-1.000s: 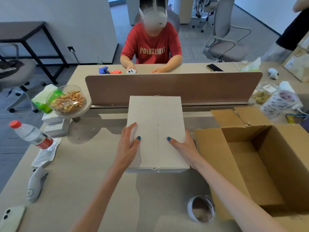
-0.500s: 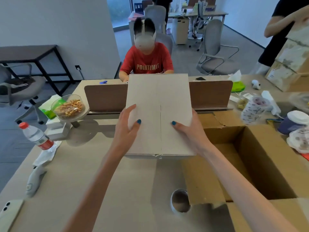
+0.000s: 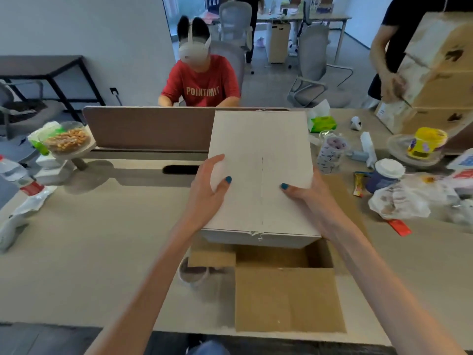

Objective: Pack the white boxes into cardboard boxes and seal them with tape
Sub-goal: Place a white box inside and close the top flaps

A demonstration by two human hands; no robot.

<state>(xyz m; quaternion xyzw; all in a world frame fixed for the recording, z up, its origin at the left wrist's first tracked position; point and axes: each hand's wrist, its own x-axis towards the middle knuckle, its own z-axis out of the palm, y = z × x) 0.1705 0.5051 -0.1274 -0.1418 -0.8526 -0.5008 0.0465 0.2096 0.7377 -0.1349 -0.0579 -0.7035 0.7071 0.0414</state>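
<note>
Beige table point(image 3: 76, 252), brown divider point(image 3: 148, 126) across it. Person in red shirt point(image 3: 202, 83) seated beyond; chairs point(image 3: 312, 80) behind. Nut bowl point(image 3: 67, 140) far left. Tape roll point(image 3: 193, 274) just beside carton point(image 3: 289, 298). Left hand point(image 3: 207, 198) and right hand point(image 3: 309, 201) grip white box point(image 3: 258, 175) by its sides, thumbs on top. Versus 0.5 s ago: box shifted right, now held above the open carton.

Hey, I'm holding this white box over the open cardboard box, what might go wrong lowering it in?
1. The white box looks about as wide as the cardboard box opening, so a corner may snag the left flap.
2. The left hand and right hand grip its sides, so fingers might get pinched against the walls.
</note>
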